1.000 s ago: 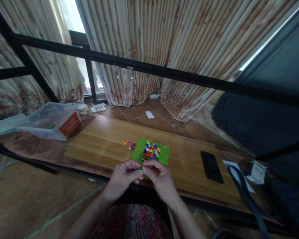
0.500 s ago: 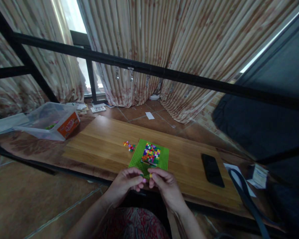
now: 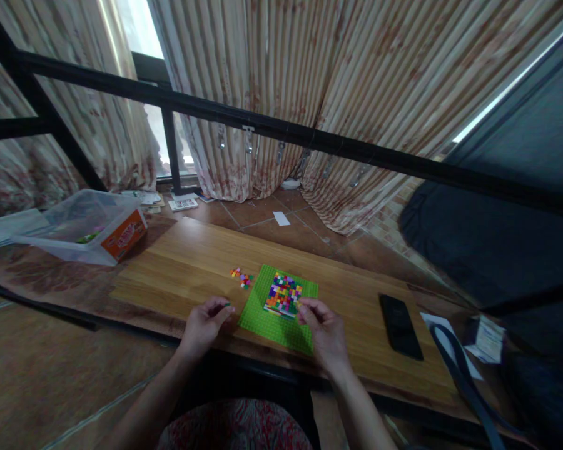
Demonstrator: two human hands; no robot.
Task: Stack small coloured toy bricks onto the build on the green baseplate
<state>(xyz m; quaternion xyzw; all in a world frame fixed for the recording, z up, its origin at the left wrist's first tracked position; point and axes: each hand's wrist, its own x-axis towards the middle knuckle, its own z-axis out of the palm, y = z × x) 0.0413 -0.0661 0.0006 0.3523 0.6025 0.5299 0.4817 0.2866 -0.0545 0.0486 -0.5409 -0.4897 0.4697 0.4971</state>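
A green studded baseplate (image 3: 258, 319) lies on the wooden board, bearing a block of small multicoloured toy bricks (image 3: 284, 292). My right hand (image 3: 326, 331) is at the near right corner of that block, thumb and fingertips pinched on a small yellow brick (image 3: 299, 305) that is partly covered. To the left of the baseplate, just over the board, my left hand (image 3: 202, 326) pinches a small dark green brick (image 3: 228, 304); whether it holds more is hidden. A loose group of coloured bricks (image 3: 243, 277) lies beyond it, beside the baseplate.
The wooden board (image 3: 178, 269) rests on a brown cloth-covered surface. A black phone (image 3: 400, 326) lies toward its right end. At the left stands a clear plastic box (image 3: 65, 240) with an orange label. A dark strap (image 3: 464, 369) and papers (image 3: 488, 339) are at the right.
My hands have parted. The left moved left off the baseplate with the green brick, and the right moved up and right to the brick block's corner with the yellow brick.
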